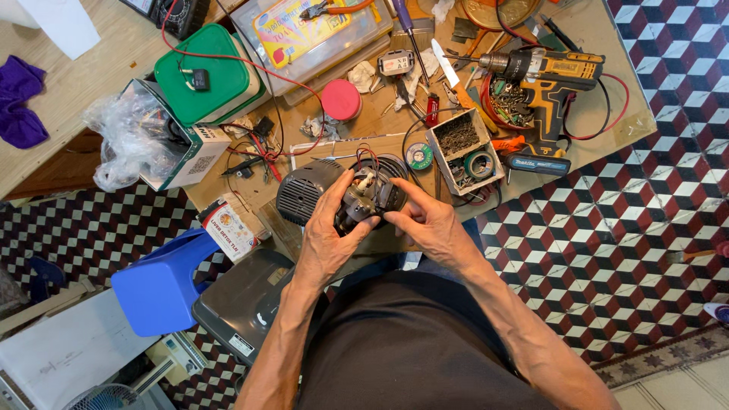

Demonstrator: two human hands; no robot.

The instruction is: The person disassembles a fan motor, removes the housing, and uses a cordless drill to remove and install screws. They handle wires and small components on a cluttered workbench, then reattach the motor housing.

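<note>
Drill (543, 76) right of lidded tub (203, 76)

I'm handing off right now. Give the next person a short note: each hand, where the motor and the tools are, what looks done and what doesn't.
Left hand: wrapped around the small electric motor, thumb up by its wires.
Right hand: fingers on the motor's right side, steadying it.
The motor is held at the edge of the workbench, its dark vented housing to the left; red and black wires stick up from the top.
Nearby: cordless drill, open box of screws, roll of tape, multimeter with a red lead.
Done: the motor's internals are exposed. Left: wires look loose; no tool in either hand.
</note>
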